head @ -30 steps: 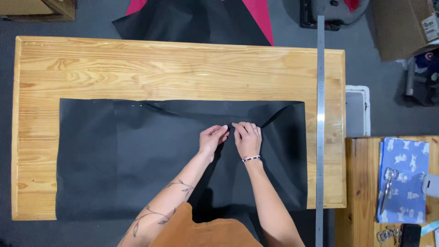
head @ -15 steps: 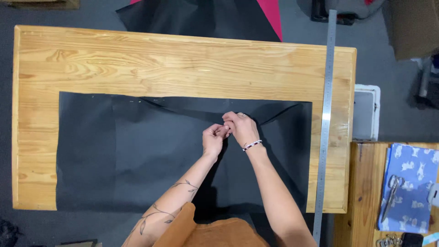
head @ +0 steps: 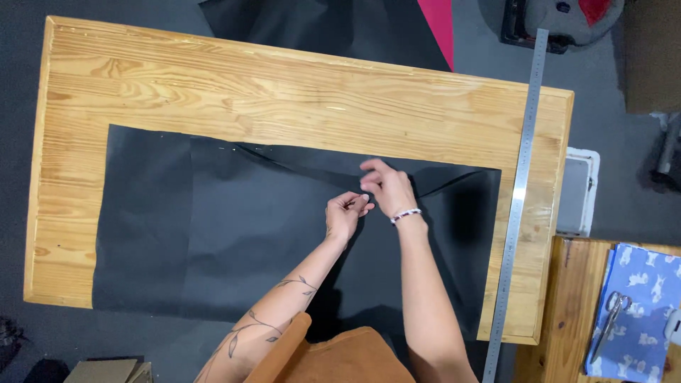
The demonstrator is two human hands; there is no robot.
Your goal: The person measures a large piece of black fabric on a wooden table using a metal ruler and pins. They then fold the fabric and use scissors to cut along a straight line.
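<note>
Head view: your left hand [head: 345, 215] and right hand [head: 388, 189] are meeting over the black fabric [head: 234, 227]. Your fingers are curling narrowly; whether they are pinching it, you cannot tell.

A large black fabric sheet [head: 234, 234] lies on the pale wooden tabletop [head: 284, 92] — a long steel ruler [head: 518, 198] lies right of it, both hands upon the sheet.
</note>
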